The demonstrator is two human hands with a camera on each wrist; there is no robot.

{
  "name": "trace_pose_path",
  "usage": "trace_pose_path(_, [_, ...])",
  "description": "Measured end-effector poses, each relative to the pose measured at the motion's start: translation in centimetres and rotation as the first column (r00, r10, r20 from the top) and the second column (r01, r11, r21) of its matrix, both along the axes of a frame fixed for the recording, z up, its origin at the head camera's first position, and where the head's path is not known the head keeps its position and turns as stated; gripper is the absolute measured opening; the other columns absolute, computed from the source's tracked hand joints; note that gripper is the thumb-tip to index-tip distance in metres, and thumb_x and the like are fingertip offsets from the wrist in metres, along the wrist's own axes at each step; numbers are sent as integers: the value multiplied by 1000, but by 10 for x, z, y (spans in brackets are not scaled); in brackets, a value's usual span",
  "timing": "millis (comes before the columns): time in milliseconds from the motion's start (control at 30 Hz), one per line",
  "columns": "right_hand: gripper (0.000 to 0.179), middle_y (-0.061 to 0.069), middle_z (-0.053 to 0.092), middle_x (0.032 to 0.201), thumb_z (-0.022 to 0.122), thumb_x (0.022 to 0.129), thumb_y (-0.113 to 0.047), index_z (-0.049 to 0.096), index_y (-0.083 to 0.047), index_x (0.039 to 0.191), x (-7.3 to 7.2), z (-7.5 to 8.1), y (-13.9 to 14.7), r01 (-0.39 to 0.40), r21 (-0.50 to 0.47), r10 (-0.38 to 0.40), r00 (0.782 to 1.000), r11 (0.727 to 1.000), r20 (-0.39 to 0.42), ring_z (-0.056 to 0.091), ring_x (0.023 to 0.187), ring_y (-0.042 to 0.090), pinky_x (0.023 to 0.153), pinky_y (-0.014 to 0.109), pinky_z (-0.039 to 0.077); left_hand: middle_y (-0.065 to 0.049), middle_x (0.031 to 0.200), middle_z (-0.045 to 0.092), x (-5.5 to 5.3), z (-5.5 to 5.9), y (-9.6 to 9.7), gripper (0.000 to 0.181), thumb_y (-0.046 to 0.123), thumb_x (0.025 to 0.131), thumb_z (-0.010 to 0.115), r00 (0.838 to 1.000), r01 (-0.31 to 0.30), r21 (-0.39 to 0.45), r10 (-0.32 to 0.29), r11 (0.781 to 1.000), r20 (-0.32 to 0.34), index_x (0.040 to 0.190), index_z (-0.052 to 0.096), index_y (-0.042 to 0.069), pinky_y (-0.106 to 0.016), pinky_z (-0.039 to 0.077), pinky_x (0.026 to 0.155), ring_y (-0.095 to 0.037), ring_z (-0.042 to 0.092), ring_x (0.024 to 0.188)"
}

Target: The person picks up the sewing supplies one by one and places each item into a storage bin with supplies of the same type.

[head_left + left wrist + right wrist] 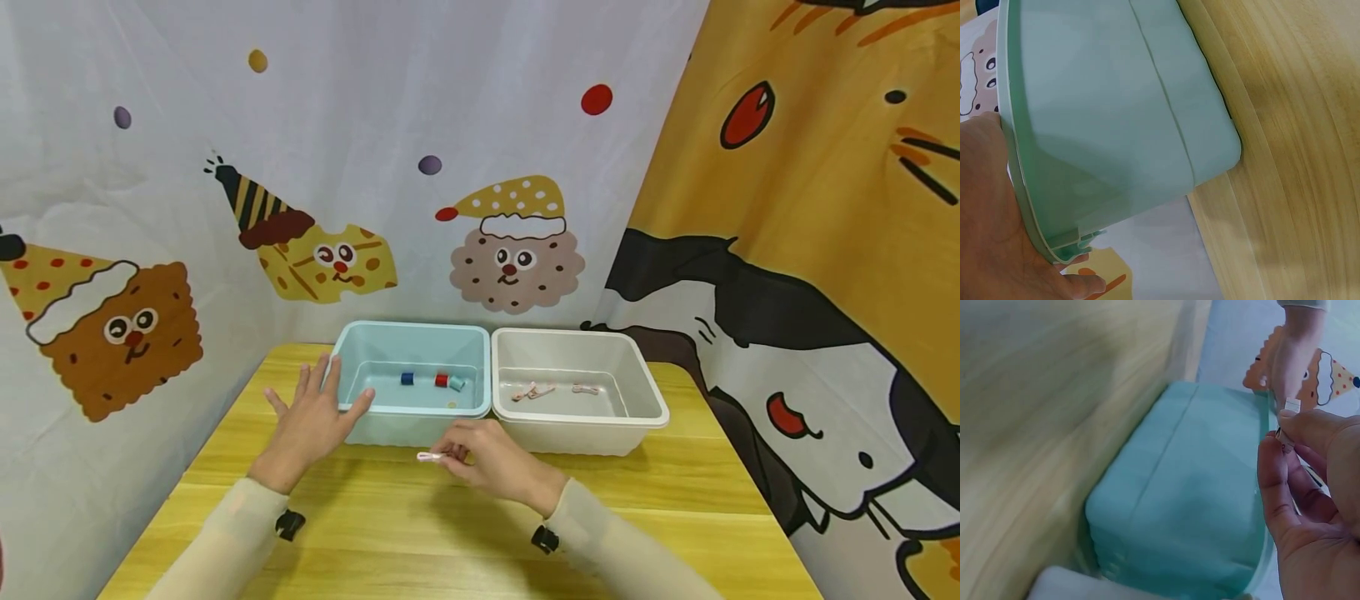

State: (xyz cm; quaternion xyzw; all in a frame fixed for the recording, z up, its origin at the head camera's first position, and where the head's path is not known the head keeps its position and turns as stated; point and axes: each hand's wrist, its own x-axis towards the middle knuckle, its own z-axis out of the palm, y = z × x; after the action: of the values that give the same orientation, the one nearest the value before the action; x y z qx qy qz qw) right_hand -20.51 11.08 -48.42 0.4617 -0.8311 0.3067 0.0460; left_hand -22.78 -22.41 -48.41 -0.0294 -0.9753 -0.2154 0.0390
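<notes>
My right hand (487, 458) pinches a small pale pink clip (429, 457) between thumb and fingertips, in front of the light blue bin (420, 425). In the right wrist view part of the clip (1290, 406) shows above the thumb. My left hand (311, 417) lies with spread, straight fingers against the left front corner of the light blue bin, at its rim. Inside that bin are a dark blue cylinder (407, 378), a red one (441, 380) and a teal one (457, 383). The white bin (577, 437) holds several pinkish clips (540, 392).
Both bins stand side by side on a yellow wooden table (375, 533), near its back edge. A curtain (360, 125) with cartoon prints hangs behind them. A small pale round spot (451, 405) shows on the light blue bin's floor.
</notes>
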Motion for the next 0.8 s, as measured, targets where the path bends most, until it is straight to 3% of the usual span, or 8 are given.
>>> trace_pose_path(233, [15, 3, 82, 106, 84, 109, -9, 85, -8, 124, -2, 9, 12, 15, -33, -18, 997, 999, -81, 74, 88, 3, 78, 16, 64, -33, 194, 10, 1, 1, 1, 112, 81, 115, 45, 1000, -1, -3, 1, 1000, -3, 185, 17, -2, -105, -11, 120, -68, 7, 177])
trace_pose_path(400, [30, 4, 77, 104, 84, 107, -3, 84, -10, 136, -2, 15, 20, 12, -59, -19, 993, 998, -116, 70, 85, 7, 71, 12, 58, -33, 193, 11, 3, 2, 1, 110, 79, 116, 46, 1000, 2, 2, -2, 1000, -6, 185, 18, -3, -105, -12, 119, -68, 7, 176])
trace_pose_path(600, [47, 4, 72, 104, 83, 106, 0, 79, -15, 150, -4, 21, 29, 25, -49, -31, 991, 998, -128, 60, 79, 4, 68, 10, 52, -33, 194, 10, 4, 2, 2, 112, 81, 115, 44, 1000, 4, -4, -4, 1000, -2, 185, 17, -3, -105, -11, 119, -69, 8, 176])
trace_pose_path(800, [43, 2, 69, 102, 81, 107, -1, 81, -17, 148, -7, 28, 40, 31, -42, -37, 988, 999, -152, 58, 74, 10, 68, 13, 49, -32, 194, 10, 2, 1, 2, 113, 82, 115, 43, 1000, 3, -9, -3, 1000, -1, 185, 17, -2, -105, -11, 119, -68, 8, 176])
